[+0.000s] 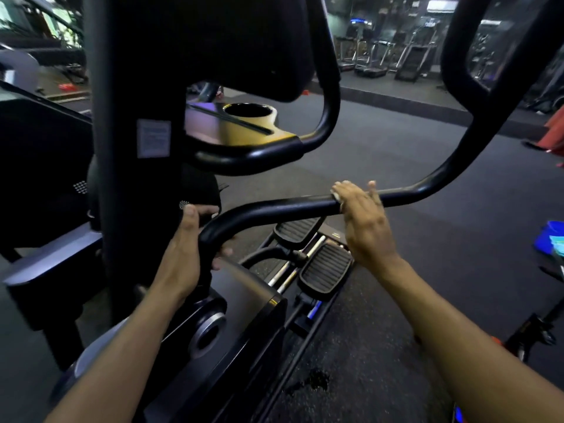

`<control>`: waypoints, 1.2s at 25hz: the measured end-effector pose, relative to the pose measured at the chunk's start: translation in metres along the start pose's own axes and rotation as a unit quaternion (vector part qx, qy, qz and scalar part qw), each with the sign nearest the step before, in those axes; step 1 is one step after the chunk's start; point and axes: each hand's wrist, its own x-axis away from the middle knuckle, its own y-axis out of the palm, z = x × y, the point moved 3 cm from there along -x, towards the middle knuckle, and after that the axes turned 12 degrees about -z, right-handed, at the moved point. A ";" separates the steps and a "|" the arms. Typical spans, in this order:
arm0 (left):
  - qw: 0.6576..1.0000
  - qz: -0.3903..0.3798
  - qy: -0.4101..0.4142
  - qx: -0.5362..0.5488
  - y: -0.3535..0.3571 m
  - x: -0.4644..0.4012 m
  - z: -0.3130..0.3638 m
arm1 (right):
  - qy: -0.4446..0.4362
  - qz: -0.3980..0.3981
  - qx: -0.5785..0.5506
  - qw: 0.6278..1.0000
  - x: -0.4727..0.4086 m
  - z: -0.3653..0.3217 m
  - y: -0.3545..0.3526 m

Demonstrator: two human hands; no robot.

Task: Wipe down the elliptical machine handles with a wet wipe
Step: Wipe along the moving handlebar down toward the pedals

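A long black handle bar [283, 207] of the elliptical machine runs across the middle of the view and curves up to the right. My right hand [364, 222] is wrapped over this bar, and a bit of white wet wipe [337, 196] shows under its fingers against the bar. My left hand [186, 248] grips the lower bent end of the same bar near the machine's column. A second fixed black handle loop [323, 123] sits higher, around the console tray.
The machine's wide black column [134, 148] fills the left. Two ribbed foot pedals [325, 267] lie below the bar. A blue packet [551, 239] lies on the floor at the right. Treadmills [393, 59] stand far back. Dark rubber floor [427, 178] spreads between.
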 end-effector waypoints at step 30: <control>0.975 0.178 -0.005 0.135 -0.012 0.003 -0.014 | -0.129 -0.045 -0.011 0.991 -0.014 -0.108 0.022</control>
